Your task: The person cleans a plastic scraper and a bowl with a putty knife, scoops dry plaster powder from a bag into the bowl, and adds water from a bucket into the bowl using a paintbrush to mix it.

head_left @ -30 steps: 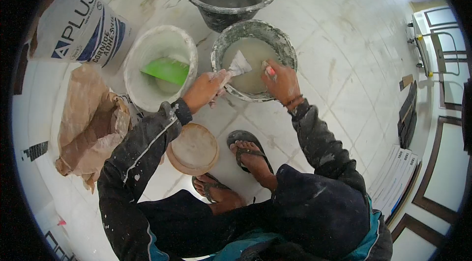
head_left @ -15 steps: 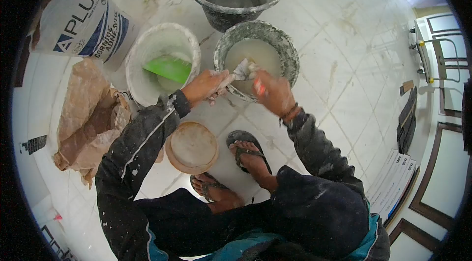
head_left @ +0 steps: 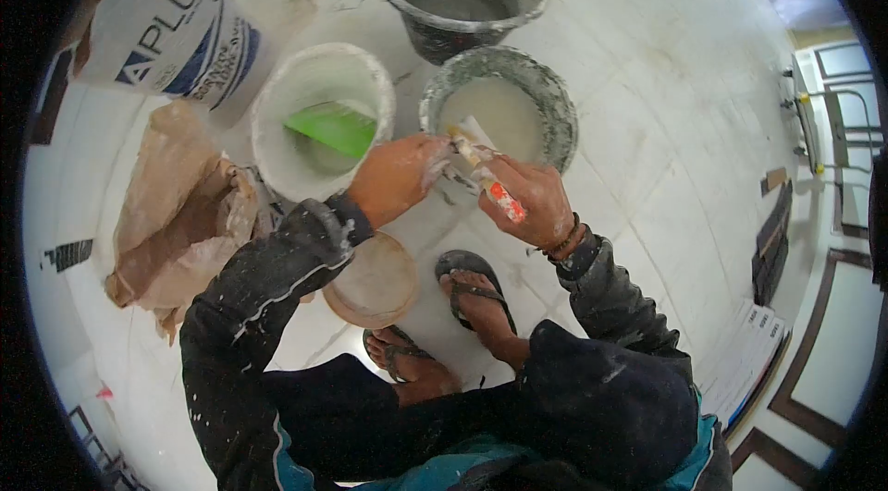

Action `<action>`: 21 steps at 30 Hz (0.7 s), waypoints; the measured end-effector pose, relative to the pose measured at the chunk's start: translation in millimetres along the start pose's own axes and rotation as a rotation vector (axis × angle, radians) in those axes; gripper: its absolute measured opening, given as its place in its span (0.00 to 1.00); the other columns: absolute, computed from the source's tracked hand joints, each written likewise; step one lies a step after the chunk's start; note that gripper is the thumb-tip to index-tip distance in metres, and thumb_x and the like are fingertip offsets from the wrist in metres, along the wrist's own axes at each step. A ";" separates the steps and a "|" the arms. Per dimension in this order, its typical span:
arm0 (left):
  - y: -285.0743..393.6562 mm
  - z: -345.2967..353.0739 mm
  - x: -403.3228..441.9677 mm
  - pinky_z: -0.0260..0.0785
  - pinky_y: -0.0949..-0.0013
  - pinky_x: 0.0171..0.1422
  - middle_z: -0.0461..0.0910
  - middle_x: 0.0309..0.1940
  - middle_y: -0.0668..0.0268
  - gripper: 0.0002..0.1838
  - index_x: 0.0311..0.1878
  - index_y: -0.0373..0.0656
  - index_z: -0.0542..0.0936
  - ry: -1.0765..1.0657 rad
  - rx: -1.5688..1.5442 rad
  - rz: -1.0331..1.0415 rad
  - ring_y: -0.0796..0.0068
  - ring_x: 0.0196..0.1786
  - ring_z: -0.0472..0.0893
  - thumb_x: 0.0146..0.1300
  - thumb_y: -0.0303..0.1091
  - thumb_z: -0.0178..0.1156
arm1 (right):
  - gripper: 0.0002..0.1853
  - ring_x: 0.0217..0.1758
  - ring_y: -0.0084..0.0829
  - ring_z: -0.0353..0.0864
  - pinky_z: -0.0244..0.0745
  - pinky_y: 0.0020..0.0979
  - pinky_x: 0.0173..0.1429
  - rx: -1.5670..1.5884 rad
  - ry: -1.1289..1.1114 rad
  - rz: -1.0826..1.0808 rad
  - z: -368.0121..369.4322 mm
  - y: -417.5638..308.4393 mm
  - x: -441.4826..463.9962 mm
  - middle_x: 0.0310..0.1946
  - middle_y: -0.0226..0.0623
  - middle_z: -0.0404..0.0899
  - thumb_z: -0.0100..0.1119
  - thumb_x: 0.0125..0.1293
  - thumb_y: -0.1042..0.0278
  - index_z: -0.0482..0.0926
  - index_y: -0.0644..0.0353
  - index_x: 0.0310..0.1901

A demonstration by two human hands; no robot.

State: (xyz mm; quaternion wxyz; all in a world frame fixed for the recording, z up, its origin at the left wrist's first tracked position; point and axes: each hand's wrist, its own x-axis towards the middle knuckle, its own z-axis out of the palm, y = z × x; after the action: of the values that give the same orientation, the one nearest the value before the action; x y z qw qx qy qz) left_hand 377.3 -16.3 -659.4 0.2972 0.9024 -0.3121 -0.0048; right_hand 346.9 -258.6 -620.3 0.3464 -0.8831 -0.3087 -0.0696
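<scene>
My right hand [head_left: 532, 204] is closed around a slim hand tool [head_left: 504, 200] with a red and pale handle, smeared with white. Its kind is unclear; its far end points up and left over the near rim of a grey-crusted bucket [head_left: 566, 112] of cloudy liquid. Close by, my left hand [head_left: 398, 175] has its whitened fingers bent together at the tool's far end. What those fingers pinch is hidden. Left of that bucket stands a white bucket [head_left: 268, 144] with a bright green plastic piece [head_left: 333, 128] inside.
A dark bucket [head_left: 435, 33] stands behind. On the left are a large APLUS cornice adhesive bag [head_left: 176, 38] and a crumpled brown paper bag [head_left: 157, 223]. A round tan lid or shallow tub [head_left: 375, 283] lies by my sandalled feet. Flat boxes [head_left: 740, 352] lean at the right wall.
The view has shifted slightly, so the buckets appear farther right. My right hand has turned the tool, showing its red handle plainly, and the whitish bundle between my hands is less visible.
</scene>
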 end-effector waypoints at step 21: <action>-114.3 -176.6 -40.3 0.71 0.71 0.34 0.83 0.31 0.62 0.24 0.51 0.36 0.85 -0.214 -0.216 -0.647 0.76 0.29 0.79 0.70 0.51 0.61 | 0.21 0.37 0.49 0.85 0.77 0.47 0.40 -0.230 0.037 0.366 30.4 94.9 -39.9 0.36 0.46 0.86 0.69 0.58 0.58 0.81 0.58 0.52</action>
State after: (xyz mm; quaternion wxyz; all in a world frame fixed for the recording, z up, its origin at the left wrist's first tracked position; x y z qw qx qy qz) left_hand 443.2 172.6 -582.8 0.3396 0.9122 -0.0371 -0.2264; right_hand 368.5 -312.5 -710.5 0.2559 -0.9567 -0.1266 -0.0566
